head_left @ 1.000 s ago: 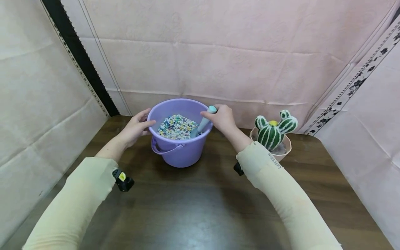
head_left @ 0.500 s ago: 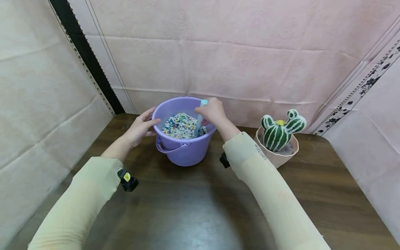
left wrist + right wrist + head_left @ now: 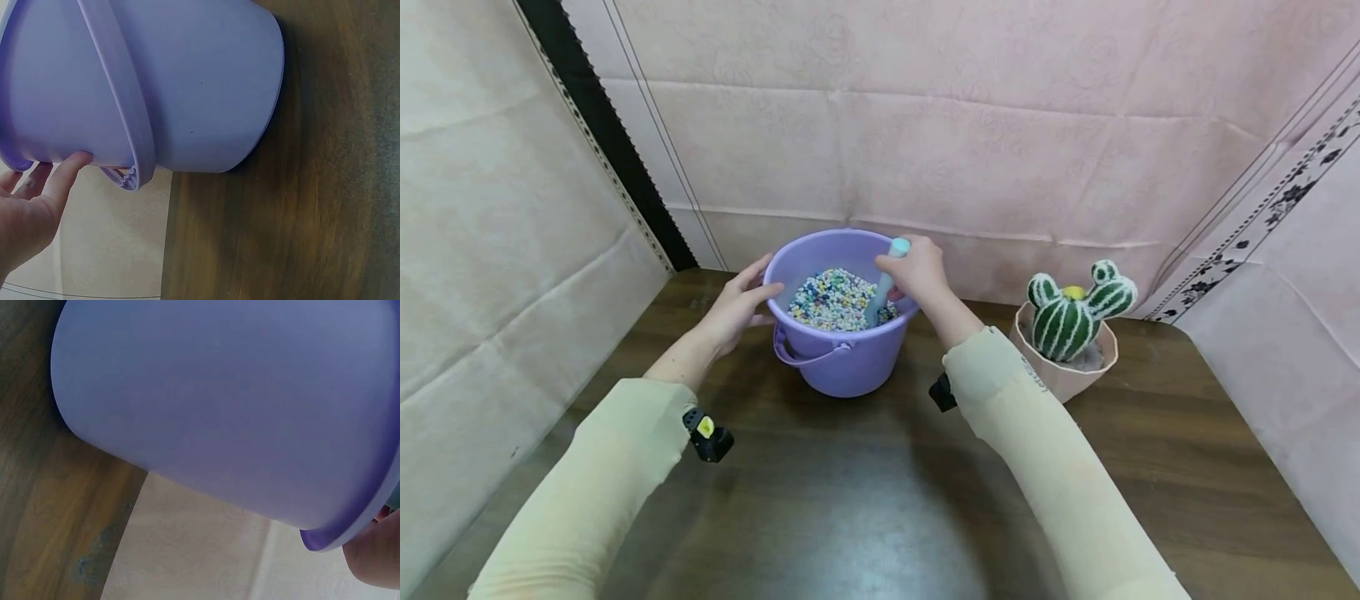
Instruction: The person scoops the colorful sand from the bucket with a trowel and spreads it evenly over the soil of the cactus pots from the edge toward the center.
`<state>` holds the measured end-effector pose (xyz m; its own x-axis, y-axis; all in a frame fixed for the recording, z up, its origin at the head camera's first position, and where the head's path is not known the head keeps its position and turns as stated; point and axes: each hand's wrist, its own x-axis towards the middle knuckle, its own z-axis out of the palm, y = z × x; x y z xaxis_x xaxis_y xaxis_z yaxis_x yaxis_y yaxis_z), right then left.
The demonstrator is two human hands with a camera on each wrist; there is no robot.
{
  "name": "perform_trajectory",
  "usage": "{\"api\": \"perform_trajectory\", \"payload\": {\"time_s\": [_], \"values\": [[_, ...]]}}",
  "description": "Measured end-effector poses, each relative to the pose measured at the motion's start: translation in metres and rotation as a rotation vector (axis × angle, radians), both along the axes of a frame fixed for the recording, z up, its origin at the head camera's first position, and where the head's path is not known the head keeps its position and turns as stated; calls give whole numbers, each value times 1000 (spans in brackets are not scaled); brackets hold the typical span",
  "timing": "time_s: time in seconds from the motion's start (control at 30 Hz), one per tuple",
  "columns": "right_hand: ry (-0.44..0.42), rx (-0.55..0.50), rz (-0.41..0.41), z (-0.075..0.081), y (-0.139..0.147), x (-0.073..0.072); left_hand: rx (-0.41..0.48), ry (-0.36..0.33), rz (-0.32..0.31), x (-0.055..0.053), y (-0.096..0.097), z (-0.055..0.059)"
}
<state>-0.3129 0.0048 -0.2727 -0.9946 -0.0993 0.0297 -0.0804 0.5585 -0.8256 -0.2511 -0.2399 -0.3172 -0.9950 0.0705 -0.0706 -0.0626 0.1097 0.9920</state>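
A purple bucket (image 3: 850,367) stands on the wooden table with many small coloured beads (image 3: 831,300) inside. My left hand (image 3: 739,307) holds its left rim, thumb over the edge and fingers against the outer wall. In the left wrist view, the fingers (image 3: 65,172) touch the bucket's side near its lowered handle (image 3: 122,81). My right hand (image 3: 919,271) grips the light blue handle of a small shovel (image 3: 880,296), which is tilted, its lower end in the beads. The bucket wall (image 3: 219,412) hides most of the right hand in the right wrist view.
A knitted green cactus (image 3: 1067,321) in a pale pot (image 3: 1060,379) stands to the right of the bucket, beyond my right forearm. Pale cloth walls (image 3: 925,150) enclose the table (image 3: 820,500) at the back and sides.
The shovel has swung from a leftward slant to more upright, then its top tipped slightly right again, with my right hand following. My left hand keeps its place on the bucket.
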Motion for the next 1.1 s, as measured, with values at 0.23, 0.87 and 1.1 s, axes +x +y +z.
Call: {"api": "perform_trajectory", "payload": {"time_s": [0.23, 0.87, 1.1], "values": [[18, -17, -25, 1, -2, 2, -17, 3, 6, 1, -1, 0], [-22, -321, -103, -1, -18, 4, 6, 21, 9, 2, 3, 3], [16, -428, -93, -9, -22, 6, -19, 41, 10, 1, 2, -2]]}}
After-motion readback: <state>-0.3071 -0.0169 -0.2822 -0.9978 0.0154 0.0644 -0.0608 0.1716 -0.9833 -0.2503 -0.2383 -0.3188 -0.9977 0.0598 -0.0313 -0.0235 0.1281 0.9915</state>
